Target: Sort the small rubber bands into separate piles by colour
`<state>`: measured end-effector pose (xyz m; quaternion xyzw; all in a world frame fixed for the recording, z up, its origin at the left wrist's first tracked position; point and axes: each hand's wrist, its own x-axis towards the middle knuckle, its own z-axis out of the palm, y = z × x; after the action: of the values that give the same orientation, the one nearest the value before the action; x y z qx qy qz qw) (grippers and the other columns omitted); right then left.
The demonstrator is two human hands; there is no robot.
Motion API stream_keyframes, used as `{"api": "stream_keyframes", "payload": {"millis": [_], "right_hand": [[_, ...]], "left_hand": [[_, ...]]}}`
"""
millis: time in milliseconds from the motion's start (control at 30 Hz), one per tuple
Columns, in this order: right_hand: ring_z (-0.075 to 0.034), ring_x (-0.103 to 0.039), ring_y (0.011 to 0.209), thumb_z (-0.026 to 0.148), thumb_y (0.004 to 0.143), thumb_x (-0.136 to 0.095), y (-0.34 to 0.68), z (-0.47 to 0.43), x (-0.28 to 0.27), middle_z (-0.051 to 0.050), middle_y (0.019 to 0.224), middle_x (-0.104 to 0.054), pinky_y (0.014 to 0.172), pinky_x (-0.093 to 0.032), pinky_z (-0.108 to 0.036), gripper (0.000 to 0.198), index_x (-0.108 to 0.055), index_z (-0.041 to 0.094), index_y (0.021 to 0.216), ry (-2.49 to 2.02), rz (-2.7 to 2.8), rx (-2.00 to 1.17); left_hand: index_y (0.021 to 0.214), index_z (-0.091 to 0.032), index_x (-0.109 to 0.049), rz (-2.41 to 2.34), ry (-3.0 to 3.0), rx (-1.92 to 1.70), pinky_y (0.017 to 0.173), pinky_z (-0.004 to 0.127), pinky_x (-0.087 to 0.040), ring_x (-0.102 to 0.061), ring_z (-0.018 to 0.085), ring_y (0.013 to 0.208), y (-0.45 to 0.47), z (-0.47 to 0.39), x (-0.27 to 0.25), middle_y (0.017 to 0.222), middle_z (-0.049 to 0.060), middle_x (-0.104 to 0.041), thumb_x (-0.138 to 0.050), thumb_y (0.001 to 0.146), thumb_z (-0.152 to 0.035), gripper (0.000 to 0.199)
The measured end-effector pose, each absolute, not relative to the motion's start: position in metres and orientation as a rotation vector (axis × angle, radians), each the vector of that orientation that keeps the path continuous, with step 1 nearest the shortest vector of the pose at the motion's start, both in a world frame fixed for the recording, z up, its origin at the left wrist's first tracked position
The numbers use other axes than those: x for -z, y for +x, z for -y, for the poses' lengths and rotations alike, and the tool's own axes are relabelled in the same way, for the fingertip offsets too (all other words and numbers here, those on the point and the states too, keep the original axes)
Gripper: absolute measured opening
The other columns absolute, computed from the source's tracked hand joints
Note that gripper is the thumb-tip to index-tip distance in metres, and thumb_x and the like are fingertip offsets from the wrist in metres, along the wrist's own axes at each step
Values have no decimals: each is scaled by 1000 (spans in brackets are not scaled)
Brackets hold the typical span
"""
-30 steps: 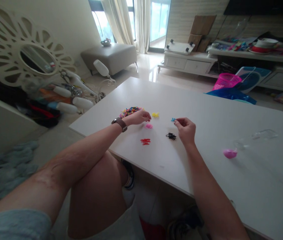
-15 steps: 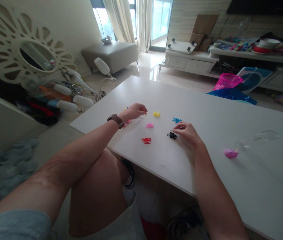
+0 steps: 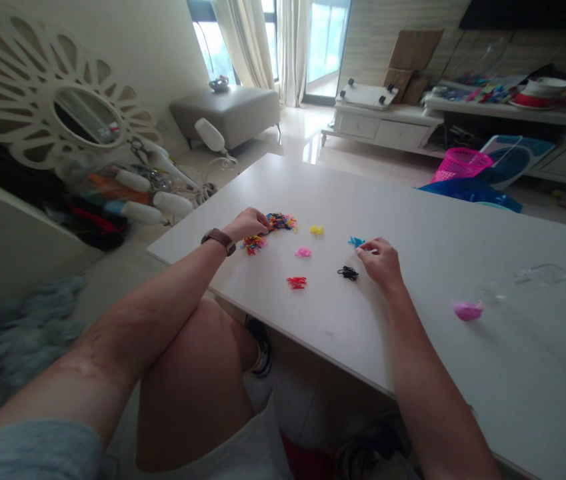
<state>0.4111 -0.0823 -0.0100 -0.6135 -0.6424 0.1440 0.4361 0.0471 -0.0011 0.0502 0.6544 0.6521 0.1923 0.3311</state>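
My left hand [image 3: 249, 223] is over a mixed heap of small coloured elastic bands [image 3: 283, 222], fingers drawn together at its edge. What they pinch, if anything, is too small to tell. My right hand [image 3: 380, 260] has thumb and fingertips closed beside a small blue pile [image 3: 356, 242]; I cannot make out what is between them. Just below lies a pile of black loops [image 3: 348, 273]. Between my hands are a yellow pile [image 3: 317, 230], a pink pile [image 3: 303, 253] and a red pile [image 3: 297, 283], all sorted by colour on the white table [image 3: 333, 333].
On the table's right side are a purple-pink bundle [image 3: 468, 311] and a clear plastic container [image 3: 541, 275]. A lamp with white shades [image 3: 173, 203] stands by the left edge. Beyond the far edge are a pink basket [image 3: 463, 163] and a blue sheet [image 3: 467, 192].
My left hand has moved left, from near the yellow pile back to the mixed heap, uncovering much of it. My right hand has shifted from the black pile to beside the blue pile.
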Motion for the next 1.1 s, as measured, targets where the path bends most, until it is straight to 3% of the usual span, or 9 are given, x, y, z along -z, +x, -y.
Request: {"api": "stream_keyframes", "payload": {"millis": [233, 433, 633, 800, 1100], "right_hand": [[-24, -62, 88, 36, 78, -64, 410, 82, 13, -6, 87, -65, 79, -51, -39, 16, -69, 22, 72, -1504, 1624, -314], [-24, -62, 88, 35, 78, -64, 409, 82, 13, -6, 88, -66, 79, -51, -39, 15, -69, 22, 72, -1497, 1624, -311], [-23, -62, 87, 35, 78, -64, 408, 83, 12, -6, 88, -66, 79, -51, -39, 15, -69, 22, 71, -1503, 1619, -323], [-23, -62, 86, 35, 78, -64, 407, 83, 12, -6, 88, -66, 79, -51, -39, 16, -69, 22, 71, -1488, 1623, -329], [-23, -62, 86, 35, 78, -63, 407, 83, 12, -5, 88, -66, 79, -51, -39, 16, -69, 22, 71, -1496, 1628, -332]], "left_hand": [[69, -17, -80, -1720, 1786, -165, 65, 26, -49, -63, 20, 72, 26, -2, -57, 70, 5, -73, -88, 45, -34, 32], [72, -18, -81, -1669, 1862, 63, 63, 24, -48, -63, 20, 72, 26, -5, -54, 69, 3, -73, -87, 40, -24, 33], [71, -18, -80, -1603, 1897, 194, 60, 24, -46, -60, 19, 71, 34, -7, -50, 73, 4, -74, -83, 47, -27, 27], [70, -16, -78, -1643, 1937, 227, 56, 23, -41, -55, 17, 67, 39, -2, -59, 66, 3, -68, -79, 56, -31, 20], [79, -17, -78, -1734, 2006, 110, 57, 23, -42, -56, 16, 68, 35, -2, -63, 72, 3, -70, -76, 60, -34, 26]]}}
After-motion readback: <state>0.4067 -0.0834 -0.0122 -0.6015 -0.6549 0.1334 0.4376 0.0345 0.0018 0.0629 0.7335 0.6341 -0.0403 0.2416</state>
